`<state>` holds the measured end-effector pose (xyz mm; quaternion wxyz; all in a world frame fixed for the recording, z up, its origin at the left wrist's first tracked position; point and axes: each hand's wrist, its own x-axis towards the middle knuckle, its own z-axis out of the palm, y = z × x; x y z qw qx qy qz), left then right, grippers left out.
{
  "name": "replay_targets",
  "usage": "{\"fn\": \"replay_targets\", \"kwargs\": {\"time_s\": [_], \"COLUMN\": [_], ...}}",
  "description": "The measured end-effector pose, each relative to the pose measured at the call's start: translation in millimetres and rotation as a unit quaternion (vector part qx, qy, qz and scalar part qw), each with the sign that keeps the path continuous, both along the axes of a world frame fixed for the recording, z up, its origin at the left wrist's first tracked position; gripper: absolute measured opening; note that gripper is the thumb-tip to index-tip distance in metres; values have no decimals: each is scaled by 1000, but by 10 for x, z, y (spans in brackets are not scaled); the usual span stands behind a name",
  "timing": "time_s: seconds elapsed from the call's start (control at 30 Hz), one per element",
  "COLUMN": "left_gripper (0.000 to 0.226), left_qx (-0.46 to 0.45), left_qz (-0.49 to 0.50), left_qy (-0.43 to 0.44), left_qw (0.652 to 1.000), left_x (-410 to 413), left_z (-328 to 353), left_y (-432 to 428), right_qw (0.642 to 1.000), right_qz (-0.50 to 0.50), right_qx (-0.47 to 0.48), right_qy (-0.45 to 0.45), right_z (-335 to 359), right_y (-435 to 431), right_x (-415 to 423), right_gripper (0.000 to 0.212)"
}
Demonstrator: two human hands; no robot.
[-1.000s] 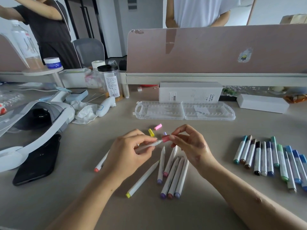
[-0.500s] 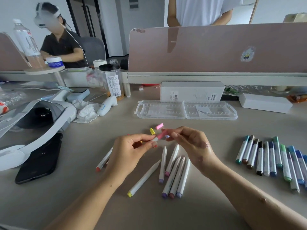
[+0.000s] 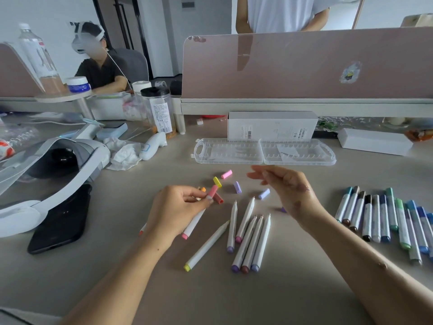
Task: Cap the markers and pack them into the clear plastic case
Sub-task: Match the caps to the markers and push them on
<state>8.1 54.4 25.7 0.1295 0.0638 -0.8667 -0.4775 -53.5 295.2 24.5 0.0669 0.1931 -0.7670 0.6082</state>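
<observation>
My left hand (image 3: 178, 209) grips a white marker with a pink cap (image 3: 198, 218) fitted on its upper end. My right hand (image 3: 288, 191) hovers over the desk to the right with its fingers relaxed and nothing in it. Several uncapped white markers (image 3: 248, 238) lie between my arms, and one with a yellow end (image 3: 206, 247) lies slanted beside them. Loose caps lie ahead: pink (image 3: 226, 174), yellow (image 3: 217, 181), purple (image 3: 237, 187), lilac (image 3: 264, 194) and dark red (image 3: 219, 198). The clear plastic case (image 3: 264, 152) lies open and flat beyond them. Capped markers (image 3: 384, 219) lie in a row at right.
A white headset (image 3: 46, 170) and a black phone (image 3: 63, 219) lie at left, with crumpled tissue (image 3: 124, 153) and a jar (image 3: 159, 111) behind. A white box (image 3: 271, 125) stands behind the case under a pink divider (image 3: 304, 66). Two people are beyond the desk.
The pink cap went onto the marker in my left hand. My right hand let go and moved away to the right, fingers opening.
</observation>
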Motion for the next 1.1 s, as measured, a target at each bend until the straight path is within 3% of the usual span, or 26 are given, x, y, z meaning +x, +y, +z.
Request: {"fn": "replay_targets", "kwargs": {"time_s": [0.2, 0.37, 0.53, 0.67, 0.83, 1.1], "left_gripper": [16, 22, 13, 17, 31, 28], "left_qx": [-115, -147, -75, 43, 90, 79], "left_qz": [31, 20, -6, -122, -178, -187], "left_qy": [46, 27, 52, 34, 9, -3], "left_qw": [992, 989, 996, 991, 980, 979], "left_x": [38, 5, 22, 39, 46, 41], "left_z": [-25, -59, -26, 15, 6, 12], "left_y": [-6, -53, -22, 62, 119, 131], "right_qw": [999, 996, 999, 997, 991, 995], "right_qz": [-18, 3, 4, 69, 130, 95], "right_qx": [39, 76, 42, 29, 3, -7], "right_qy": [-18, -45, -26, -15, -23, -31], "right_z": [-68, -104, -33, 20, 21, -38], "right_y": [27, 8, 8, -94, -239, -282], "right_x": [-38, -2, 6, 83, 149, 128], "right_gripper": [28, 26, 23, 21, 16, 9]}}
